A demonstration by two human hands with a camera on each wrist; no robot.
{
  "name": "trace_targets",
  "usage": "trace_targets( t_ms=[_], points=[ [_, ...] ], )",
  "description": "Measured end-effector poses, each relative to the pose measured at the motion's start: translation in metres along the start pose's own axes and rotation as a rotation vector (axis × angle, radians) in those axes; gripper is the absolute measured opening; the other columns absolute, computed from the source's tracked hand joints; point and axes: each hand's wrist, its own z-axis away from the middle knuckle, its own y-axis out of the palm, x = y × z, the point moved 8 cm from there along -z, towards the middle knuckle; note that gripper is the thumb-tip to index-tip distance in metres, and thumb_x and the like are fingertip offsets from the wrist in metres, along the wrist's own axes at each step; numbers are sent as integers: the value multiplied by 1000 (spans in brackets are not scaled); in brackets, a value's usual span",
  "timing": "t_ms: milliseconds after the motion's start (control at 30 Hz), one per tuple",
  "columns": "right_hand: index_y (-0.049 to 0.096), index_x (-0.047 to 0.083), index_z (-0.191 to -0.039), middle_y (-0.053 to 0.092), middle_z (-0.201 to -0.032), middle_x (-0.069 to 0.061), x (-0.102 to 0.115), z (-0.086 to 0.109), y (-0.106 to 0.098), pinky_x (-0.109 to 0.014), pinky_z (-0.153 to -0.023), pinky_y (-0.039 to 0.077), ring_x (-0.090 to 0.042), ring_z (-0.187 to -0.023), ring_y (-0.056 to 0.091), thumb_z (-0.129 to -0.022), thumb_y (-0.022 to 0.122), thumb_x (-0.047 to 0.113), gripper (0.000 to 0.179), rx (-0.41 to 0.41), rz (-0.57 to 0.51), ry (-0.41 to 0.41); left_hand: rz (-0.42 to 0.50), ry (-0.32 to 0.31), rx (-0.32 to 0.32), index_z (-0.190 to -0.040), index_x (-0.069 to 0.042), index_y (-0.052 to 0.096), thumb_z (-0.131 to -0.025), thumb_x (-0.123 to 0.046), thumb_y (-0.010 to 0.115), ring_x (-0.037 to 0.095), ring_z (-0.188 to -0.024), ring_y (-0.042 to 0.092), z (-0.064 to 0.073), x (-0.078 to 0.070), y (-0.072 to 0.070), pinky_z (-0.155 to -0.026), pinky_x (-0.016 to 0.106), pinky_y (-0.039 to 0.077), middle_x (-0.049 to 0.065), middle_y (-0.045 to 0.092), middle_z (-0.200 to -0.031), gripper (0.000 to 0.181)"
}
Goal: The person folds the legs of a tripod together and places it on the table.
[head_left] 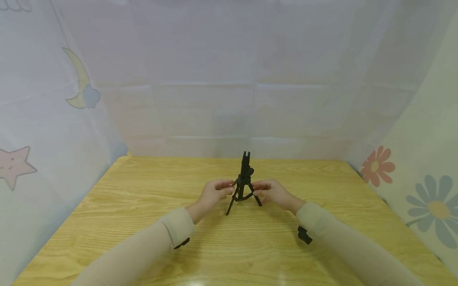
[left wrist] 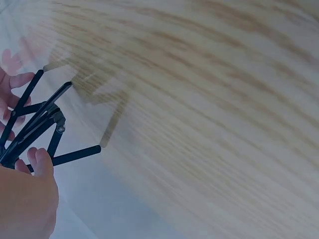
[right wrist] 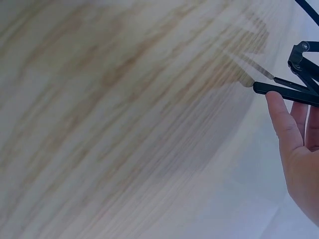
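Note:
A small black tripod [head_left: 245,179] stands upright on the wooden table with its legs spread. At its top is a forked holder [head_left: 246,158], and a round knob [head_left: 251,171] sits on the right side. My left hand [head_left: 212,194] pinches the left leg between thumb and fingers. On the other side, my right hand [head_left: 277,194] holds the right leg the same way. The left wrist view shows the legs and braces [left wrist: 77,155] beside my left thumb. In the right wrist view, my right thumb touches a leg [right wrist: 286,93] near its foot, the other fingers partly behind it.
The yellowish wooden table [head_left: 143,186] reaches back to a pale cloth backdrop [head_left: 200,111]. Printed side cloths hang left and right, with a moon [head_left: 80,75], a star and flowers [head_left: 438,209]. Black wrist cameras [head_left: 304,235] sit under both sleeves.

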Motion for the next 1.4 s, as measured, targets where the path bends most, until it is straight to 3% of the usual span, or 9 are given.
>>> trace_targets(
  t_ms=[267, 433, 633, 833, 1100, 1400],
  points=[
    [54, -12, -129, 56, -124, -27, 1, -1, 3, -46, -75, 56, -31, -103, 62, -97, 60, 6, 37, -38, -14, -1, 4, 12, -91, -131, -3, 59, -96, -17, 63, 28, -113, 58, -4, -12, -4, -101, 47, 43, 15, 60, -127, 37],
    [57, -12, -126, 60, -122, -25, 2, 0, 6, -46, -75, 56, -30, -101, 62, -97, 60, 7, 35, -55, -7, 7, 9, 54, -135, -131, -3, 59, -95, -20, 65, 27, -120, 54, -6, -31, -7, -104, 43, 41, 12, 61, -127, 40],
    [56, -13, -125, 58, -123, -28, 5, 0, 7, -47, -76, 56, -36, -109, 60, -98, 58, 8, 34, -54, 5, -5, -7, 137, -104, -136, -7, 56, -96, -20, 64, 25, -124, 52, -15, -65, -4, -105, 43, 39, 10, 59, -133, 43],
    [58, -13, -123, 60, -119, -26, 6, -1, 8, -44, -73, 57, -33, -103, 62, -97, 60, 9, 34, -82, 32, 8, -63, 155, -42, -141, -14, 52, -95, -20, 65, 23, -127, 50, -21, -88, 6, -105, 43, 40, 6, 56, -136, 48],
    [61, -12, -120, 61, -118, -24, 8, -1, 13, -45, -73, 57, -29, -100, 61, -97, 61, 10, 32, -85, 47, 16, -130, 187, -33, -137, -11, 56, -96, -14, 63, 24, -121, 54, -23, -99, 14, -100, 42, 45, 6, 56, -137, 42],
    [60, -13, -118, 60, -119, -27, 7, -1, 14, -45, -74, 56, -30, -101, 61, -98, 58, 11, 31, -84, 31, 11, -153, 228, -30, -125, -7, 65, -94, -8, 65, 24, -105, 62, -28, -102, 15, -93, 43, 50, 11, 64, -119, 31]
  ],
)
